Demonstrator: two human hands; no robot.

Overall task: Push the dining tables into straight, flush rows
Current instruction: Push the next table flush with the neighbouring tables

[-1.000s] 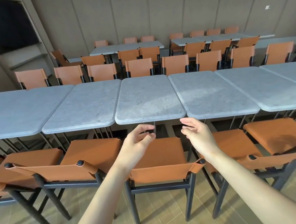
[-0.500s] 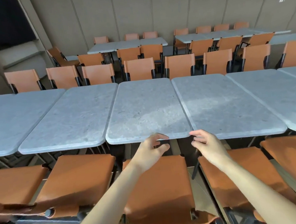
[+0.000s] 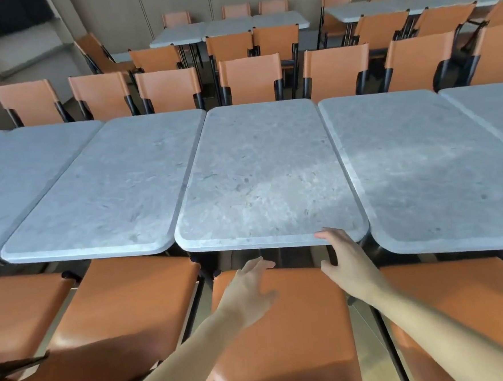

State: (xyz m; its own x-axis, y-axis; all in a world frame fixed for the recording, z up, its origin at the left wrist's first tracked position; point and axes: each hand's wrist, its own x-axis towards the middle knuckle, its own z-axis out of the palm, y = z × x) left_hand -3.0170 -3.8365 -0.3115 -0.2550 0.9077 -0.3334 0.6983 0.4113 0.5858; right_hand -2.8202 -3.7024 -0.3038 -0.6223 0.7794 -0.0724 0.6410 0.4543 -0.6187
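Gripping the near edge of the middle table (image 3: 265,171), the right hand (image 3: 343,259) has its fingers over the rim close to the right corner and its thumb underneath, though how tightly it clasps is hard to judge. Lower and to the left, the left hand (image 3: 250,291) hangs with relaxed, spread fingers over the orange chair seat (image 3: 299,335), holding nothing. That table sits in a row between the left table (image 3: 101,195) and the right table (image 3: 427,163), with narrow gaps on both sides. Its front edge lines up with the left one, while the right one juts nearer. Orange chairs (image 3: 251,77) line the far side.
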